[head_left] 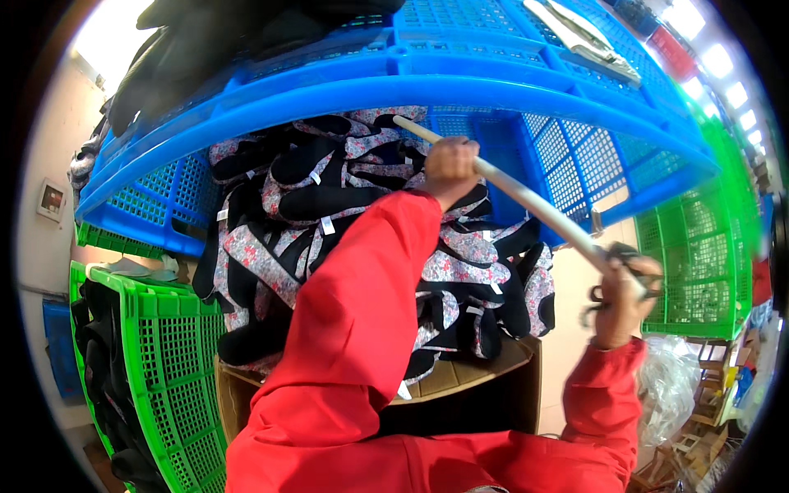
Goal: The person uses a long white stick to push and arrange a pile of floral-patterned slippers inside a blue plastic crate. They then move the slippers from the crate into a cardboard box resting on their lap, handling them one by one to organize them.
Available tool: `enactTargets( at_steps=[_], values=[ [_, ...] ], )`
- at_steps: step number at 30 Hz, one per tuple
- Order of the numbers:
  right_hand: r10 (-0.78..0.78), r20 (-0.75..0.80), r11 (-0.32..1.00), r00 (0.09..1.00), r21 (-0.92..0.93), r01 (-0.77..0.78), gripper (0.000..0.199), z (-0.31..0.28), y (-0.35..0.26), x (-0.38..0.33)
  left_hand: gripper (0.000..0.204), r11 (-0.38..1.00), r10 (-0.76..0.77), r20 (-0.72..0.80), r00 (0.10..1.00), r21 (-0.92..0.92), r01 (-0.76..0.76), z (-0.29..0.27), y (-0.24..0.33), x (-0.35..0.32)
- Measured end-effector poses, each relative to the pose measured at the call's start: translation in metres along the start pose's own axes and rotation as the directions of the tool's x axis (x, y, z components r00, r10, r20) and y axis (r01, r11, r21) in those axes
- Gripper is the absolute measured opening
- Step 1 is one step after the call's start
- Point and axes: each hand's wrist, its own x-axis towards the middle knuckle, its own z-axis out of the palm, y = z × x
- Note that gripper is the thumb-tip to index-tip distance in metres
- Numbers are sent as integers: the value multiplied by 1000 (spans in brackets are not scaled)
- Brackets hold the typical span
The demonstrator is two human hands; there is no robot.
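Note:
Both my hands grip a long pale stick (538, 201) that slants from upper left to lower right. My left hand (450, 160) is closed round it near its far end, inside the mouth of a blue plastic crate (411, 86). My right hand (625, 300) is wrapped round its near end, with dark loops like scissor handles beside the fingers; motion blurs them. Soft black slippers with floral trim (320, 193) and small white tags fill the crate's opening. They spill in a heap toward an open cardboard box (526, 386) below.
A green mesh crate (177, 361) holding black pieces stands at left. More green crates (699, 255) are stacked at right, above a clear plastic bag (667, 386). Black items (238, 37) and a folded pale cloth (579, 37) lie atop blue crates.

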Motion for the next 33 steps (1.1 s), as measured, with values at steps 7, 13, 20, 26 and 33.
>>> enactTargets(
  at_steps=[7,13,20,26,33],
  values=[
    [150,54,953,987,258,-159,22,101,104,-11,12,994,-104,304,947,12,105,33,-113,-48],
    [18,106,980,994,196,-38,26,156,149,-47,15,988,-157,436,886,85,133,36,-152,-62],
    [214,146,945,966,218,-242,11,156,121,24,18,996,-87,558,825,79,52,11,-177,-67],
    [388,200,875,900,225,-428,14,136,80,91,10,933,-357,411,839,107,345,-1,-125,-73],
    [342,343,905,875,130,-405,7,133,42,110,14,886,-461,381,802,151,438,-38,-93,-77]
  ],
)
